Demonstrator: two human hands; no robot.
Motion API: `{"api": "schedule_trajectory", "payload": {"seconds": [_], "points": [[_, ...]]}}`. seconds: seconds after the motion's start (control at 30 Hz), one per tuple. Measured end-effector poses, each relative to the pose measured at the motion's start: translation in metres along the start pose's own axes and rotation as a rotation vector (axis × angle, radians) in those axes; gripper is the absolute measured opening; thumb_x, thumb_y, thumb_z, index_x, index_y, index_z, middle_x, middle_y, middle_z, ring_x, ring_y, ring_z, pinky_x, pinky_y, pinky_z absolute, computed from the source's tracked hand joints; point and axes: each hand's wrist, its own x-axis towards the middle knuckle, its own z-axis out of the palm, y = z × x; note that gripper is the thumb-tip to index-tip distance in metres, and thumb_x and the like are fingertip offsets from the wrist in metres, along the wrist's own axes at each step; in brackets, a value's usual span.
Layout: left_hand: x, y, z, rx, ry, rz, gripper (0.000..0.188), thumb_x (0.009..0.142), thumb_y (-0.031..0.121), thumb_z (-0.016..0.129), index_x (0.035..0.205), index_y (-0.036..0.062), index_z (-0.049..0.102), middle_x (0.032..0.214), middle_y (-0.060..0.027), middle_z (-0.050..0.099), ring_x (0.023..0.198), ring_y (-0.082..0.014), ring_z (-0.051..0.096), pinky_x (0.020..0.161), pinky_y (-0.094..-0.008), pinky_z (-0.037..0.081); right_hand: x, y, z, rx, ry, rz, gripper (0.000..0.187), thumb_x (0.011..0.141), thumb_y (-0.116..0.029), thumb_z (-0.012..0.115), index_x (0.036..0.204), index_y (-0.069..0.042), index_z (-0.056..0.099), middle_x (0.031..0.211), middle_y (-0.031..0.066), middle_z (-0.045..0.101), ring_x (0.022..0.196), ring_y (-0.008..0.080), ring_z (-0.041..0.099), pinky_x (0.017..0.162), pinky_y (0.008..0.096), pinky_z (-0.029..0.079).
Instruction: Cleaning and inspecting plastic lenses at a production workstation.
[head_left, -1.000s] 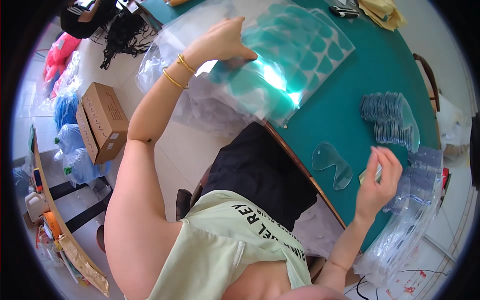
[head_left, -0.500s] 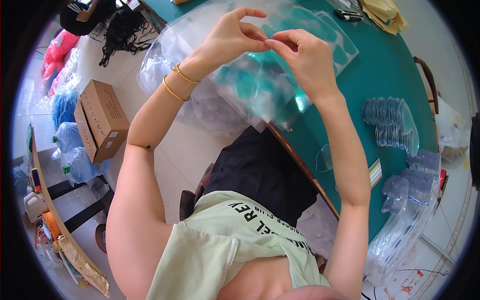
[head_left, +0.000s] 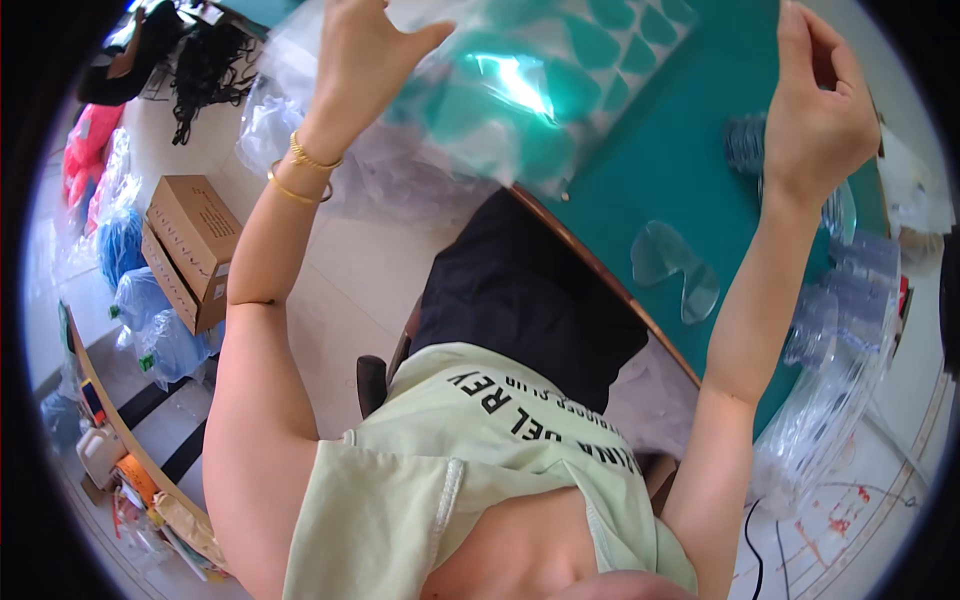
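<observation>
My left hand (head_left: 368, 65) is raised above a clear plastic sheet (head_left: 455, 140), its thumb spread away from the palm; the top edge cuts off its fingertips. Rows of teardrop-shaped patches show in the sheet, with green tabletop colour through them. Over the right part of the green table (head_left: 655, 180), my right hand (head_left: 825, 115) is up with thumb and fingers pressed together. Whatever they pinch, if anything, cannot be made out. Left of the right forearm lies a curved clear plastic piece (head_left: 655, 255). Stacked clear pieces (head_left: 743, 145) are partly hidden behind the right hand.
Bundled clear plastic packs (head_left: 845, 310) line the table's right end. A brown cardboard box (head_left: 195, 225) and plastic-wrapped blue goods (head_left: 160, 315) stand on the floor at left. Nearer is a curved shelf edge holding a white jug (head_left: 100, 450). The table's wooden edge (head_left: 600, 280) runs beside my lap.
My hands, together over the sheet before, are now far apart: the left went left and up, the right moved right. The curved clear piece shows more fully now.
</observation>
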Motion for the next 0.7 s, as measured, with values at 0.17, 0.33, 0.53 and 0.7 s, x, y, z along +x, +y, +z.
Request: {"api": "schedule_trajectory", "payload": {"seconds": [0.17,0.33,0.53,0.7], "points": [[-0.021,0.066,0.007,-1.632,-0.486,-0.790,0.021,0.101,0.021,0.061,0.111,0.0029,0.065,0.097,-0.0022,0.065,0.088,-0.0139,0.064,0.082,-0.0279,0.052,-0.039,-0.076,-0.039,-0.092,-0.410,-0.330,0.007,0.082,-0.002,0.074,0.086,-0.007,0.071,0.082,0.0061,0.063,0.071,0.0186,0.060,0.065,0.0317,0.047],[-0.056,0.096,0.042,-1.616,-0.519,-0.813,0.028,0.093,0.011,0.070,0.116,-0.0021,0.059,0.096,-0.0077,0.062,0.084,-0.0154,0.061,0.075,-0.0229,0.049,-0.097,0.005,-0.057,0.154,-0.076,-0.440,0.024,0.084,-0.007,0.081,0.104,0.003,0.073,0.087,0.0014,0.069,0.076,0.0084,0.060,0.067,0.0232,0.048],[-0.096,0.120,0.049,-1.442,-0.914,-0.706,0.016,0.094,0.007,0.071,0.103,-0.0011,0.060,0.089,-0.0062,0.063,0.074,-0.0124,0.061,0.065,-0.0252,0.051,-0.204,0.012,-0.133,0.656,0.089,0.700,0.029,0.095,-0.022,0.073,0.107,0.002,0.061,0.074,-0.0007,0.054,0.061,0.0051,0.045,0.056,0.0190,0.037],[-0.116,0.131,0.071,-1.265,-0.851,-0.625,0.016,0.093,0.005,0.072,0.104,-0.0032,0.062,0.091,-0.0033,0.065,0.076,-0.0089,0.061,0.069,-0.0216,0.054,-0.226,0.002,-0.158,0.581,0.084,1.032,0.017,0.096,-0.015,0.070,0.098,0.000,0.063,0.071,-0.0004,0.055,0.060,0.0037,0.047,0.055,0.0179,0.037]]}}
